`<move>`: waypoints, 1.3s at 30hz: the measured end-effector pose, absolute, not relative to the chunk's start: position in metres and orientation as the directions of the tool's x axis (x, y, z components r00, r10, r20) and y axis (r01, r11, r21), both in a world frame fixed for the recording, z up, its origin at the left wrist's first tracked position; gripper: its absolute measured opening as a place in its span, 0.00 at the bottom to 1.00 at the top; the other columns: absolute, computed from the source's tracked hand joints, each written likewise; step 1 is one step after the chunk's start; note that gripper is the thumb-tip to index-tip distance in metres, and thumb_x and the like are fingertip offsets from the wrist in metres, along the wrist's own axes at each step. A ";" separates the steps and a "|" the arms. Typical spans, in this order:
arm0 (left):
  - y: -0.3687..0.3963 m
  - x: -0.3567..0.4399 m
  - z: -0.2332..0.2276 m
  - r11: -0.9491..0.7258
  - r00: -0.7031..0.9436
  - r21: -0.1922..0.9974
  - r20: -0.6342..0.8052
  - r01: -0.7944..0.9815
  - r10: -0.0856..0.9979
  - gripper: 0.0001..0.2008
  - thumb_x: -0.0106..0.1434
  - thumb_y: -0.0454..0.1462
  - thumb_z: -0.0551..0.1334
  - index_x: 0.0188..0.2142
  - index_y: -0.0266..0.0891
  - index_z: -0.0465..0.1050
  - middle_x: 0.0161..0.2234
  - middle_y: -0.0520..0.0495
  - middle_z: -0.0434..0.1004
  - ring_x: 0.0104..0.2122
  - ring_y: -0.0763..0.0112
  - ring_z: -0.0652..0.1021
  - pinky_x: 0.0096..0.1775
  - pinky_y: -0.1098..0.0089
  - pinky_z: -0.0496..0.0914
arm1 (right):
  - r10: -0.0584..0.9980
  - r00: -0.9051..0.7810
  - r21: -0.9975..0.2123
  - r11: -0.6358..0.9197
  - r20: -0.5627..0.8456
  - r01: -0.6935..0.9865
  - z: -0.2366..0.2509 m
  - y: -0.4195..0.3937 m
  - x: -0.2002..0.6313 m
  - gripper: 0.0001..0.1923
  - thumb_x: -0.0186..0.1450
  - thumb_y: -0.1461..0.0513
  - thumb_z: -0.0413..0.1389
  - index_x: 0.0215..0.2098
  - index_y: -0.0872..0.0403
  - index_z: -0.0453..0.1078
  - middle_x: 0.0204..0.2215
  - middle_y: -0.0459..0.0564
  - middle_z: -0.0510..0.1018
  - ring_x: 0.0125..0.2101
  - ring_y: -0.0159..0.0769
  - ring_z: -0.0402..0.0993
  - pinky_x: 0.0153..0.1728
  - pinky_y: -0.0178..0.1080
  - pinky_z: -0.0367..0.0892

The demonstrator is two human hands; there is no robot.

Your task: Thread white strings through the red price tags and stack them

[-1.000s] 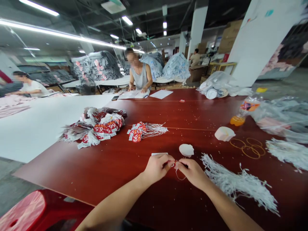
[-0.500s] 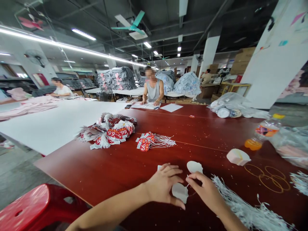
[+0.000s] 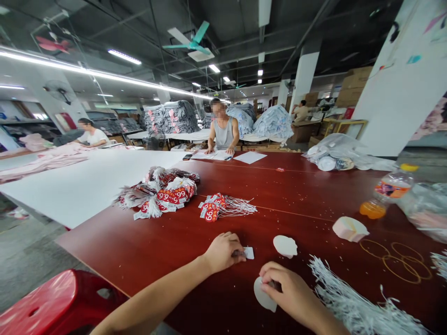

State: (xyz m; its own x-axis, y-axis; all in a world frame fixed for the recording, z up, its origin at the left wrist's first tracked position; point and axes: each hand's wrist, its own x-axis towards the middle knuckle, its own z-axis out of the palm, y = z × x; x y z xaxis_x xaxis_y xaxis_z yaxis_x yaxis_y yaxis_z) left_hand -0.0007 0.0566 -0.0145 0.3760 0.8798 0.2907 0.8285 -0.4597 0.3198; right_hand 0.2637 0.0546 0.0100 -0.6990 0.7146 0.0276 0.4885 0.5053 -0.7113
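So the hands split up in the last half second. A moment ago both were bunched together over one white tag, now they're apart and each on its own thing. The left hand (image 3: 223,251) has slid forward and its fingertips pinch down on a small card (image 3: 248,252) lying flat on the table (image 3: 139,246). Whether it's actually gripping it or just pressing on it, I can't tell. The right hand (image 3: 291,293) has pulled back toward the body and sits curled on top of the tag (image 3: 263,298), pinning it to the wood, fingers closed over its upper edge.

A second ago there was a thin loop between the fingers; I can't see it now, maybe it's under the right hand. My read: one tag is finished or being parked, and the left is going for the next piece.

Other stuff around: another white tag (image 3: 285,245) just past the hands, the string bundle (image 3: 352,307) to the right, a red tag bunch (image 3: 218,208) and a bigger pile (image 3: 160,195) further out. Bottle (image 3: 384,193) lies on its side at far right. A person (image 3: 223,132) works at the far end.
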 end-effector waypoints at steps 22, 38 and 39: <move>0.043 0.075 0.000 -0.234 -0.018 0.836 0.280 0.497 0.960 0.06 0.67 0.41 0.63 0.37 0.41 0.73 0.32 0.53 0.78 0.30 0.75 0.75 0.33 0.74 0.68 | 0.851 -0.465 -0.613 0.508 0.245 0.605 0.010 0.067 0.277 0.15 0.72 0.57 0.48 0.30 0.51 0.69 0.27 0.45 0.75 0.29 0.35 0.69 0.34 0.37 0.58; 0.034 0.068 -0.001 -0.475 0.191 0.756 0.438 0.450 0.879 0.09 0.70 0.43 0.59 0.40 0.41 0.75 0.37 0.48 0.80 0.35 0.70 0.79 0.39 0.71 0.71 | 0.918 -0.360 -0.688 0.371 0.169 0.624 0.011 0.066 0.275 0.20 0.70 0.47 0.50 0.29 0.51 0.70 0.25 0.45 0.74 0.26 0.36 0.69 0.30 0.36 0.60; 0.034 0.068 -0.001 -0.477 0.201 0.769 0.434 0.426 0.878 0.10 0.71 0.43 0.59 0.40 0.40 0.74 0.37 0.47 0.80 0.35 0.71 0.78 0.38 0.71 0.71 | 0.921 -0.355 -0.698 0.361 0.161 0.618 0.013 0.068 0.278 0.20 0.69 0.46 0.52 0.31 0.51 0.72 0.27 0.46 0.76 0.27 0.37 0.70 0.31 0.37 0.61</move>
